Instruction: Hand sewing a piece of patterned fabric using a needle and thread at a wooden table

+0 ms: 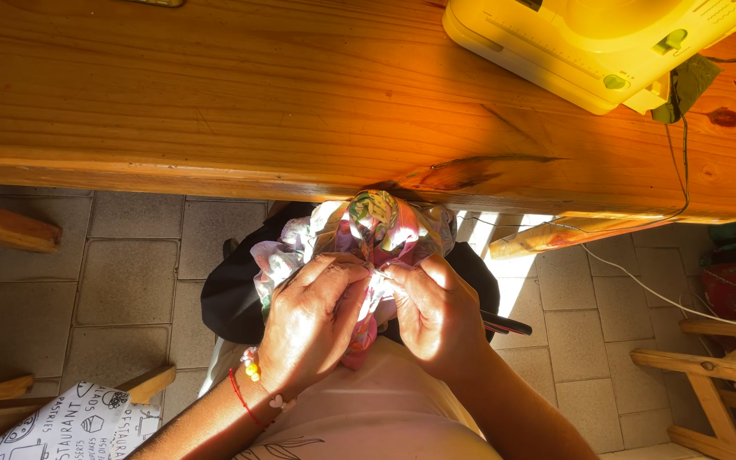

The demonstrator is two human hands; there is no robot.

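Left hand and right hand pinch floral fabric below wooden table.

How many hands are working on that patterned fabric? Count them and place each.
2. The left hand pinches the patterned fabric from the left; the right hand pinches it from the right, fingertips meeting just below the wooden table edge. No others show.

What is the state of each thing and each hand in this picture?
Patterned cloth: bunched up, pinched by both hands below the table edge.
Left hand: closed on the cloth.
Right hand: closed on the cloth.
Sewing machine: upright on the wooden table, untouched.
White cable: hanging loose from the table.
Bead bracelet: worn on the left wrist.
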